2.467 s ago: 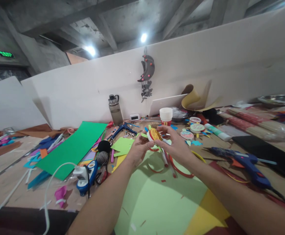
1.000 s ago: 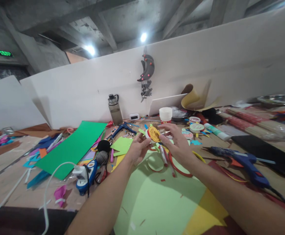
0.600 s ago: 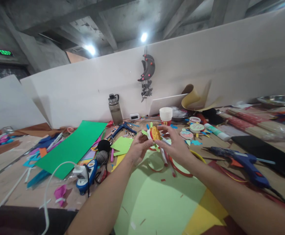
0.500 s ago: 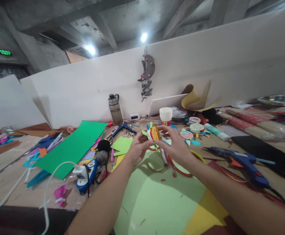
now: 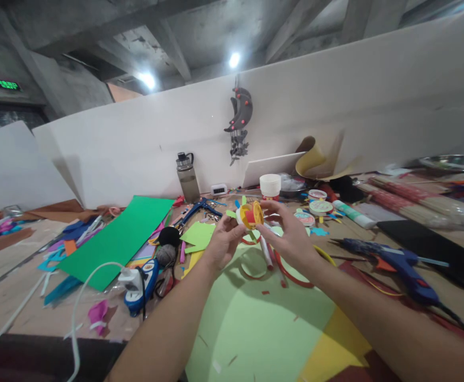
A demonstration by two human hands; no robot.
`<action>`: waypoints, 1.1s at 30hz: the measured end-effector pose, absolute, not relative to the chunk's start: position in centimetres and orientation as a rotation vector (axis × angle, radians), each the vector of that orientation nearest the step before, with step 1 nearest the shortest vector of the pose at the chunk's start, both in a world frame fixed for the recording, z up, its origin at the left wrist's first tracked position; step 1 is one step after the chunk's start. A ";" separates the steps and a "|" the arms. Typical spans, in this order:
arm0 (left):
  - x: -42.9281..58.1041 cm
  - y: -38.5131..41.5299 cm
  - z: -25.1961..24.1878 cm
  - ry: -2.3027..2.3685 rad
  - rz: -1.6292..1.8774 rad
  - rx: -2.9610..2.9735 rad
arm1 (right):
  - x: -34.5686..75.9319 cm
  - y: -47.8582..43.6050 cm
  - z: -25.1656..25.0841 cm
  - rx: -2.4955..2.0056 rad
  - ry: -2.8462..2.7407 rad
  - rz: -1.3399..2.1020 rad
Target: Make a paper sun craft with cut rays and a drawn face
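Between my hands, above the light green sheet, is a small paper craft piece with a red middle, yellow rims and green tabs sticking out. My left hand is closed on its white side, thumb underneath. Fingers and thumb of my right hand pinch the yellow round piece at its right end. The yellow round piece stands tilted from the rest; whether they are joined I cannot tell. Below lie a green paper disc with a red rim and red rings.
A blue glue gun lies at right, its cord running toward me. A black mat is behind it. White paper cups and a bottle stand at the back. At left are a green sheet and a power strip with a white cable.
The yellow round piece has tilted and shifted right, away from the white side, so the red middle now shows. My right hand has moved slightly right with it.
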State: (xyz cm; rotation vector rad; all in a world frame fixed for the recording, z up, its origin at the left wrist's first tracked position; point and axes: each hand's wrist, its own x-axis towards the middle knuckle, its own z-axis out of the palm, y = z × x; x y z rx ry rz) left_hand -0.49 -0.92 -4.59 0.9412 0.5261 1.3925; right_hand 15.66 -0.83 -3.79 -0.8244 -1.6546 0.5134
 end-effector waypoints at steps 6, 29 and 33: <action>-0.7 -0.9 -4.4 0.490 1.405 0.822 | 15.8 -0.8 -3.3 -0.694 -1.397 0.888; -2.5 -1.5 -1.9 0.415 1.426 0.628 | 16.3 -2.0 -3.5 -1.101 -2.491 0.474; -2.5 -1.4 -2.0 0.382 1.369 0.695 | 16.6 -1.8 -3.5 -1.092 -2.497 0.503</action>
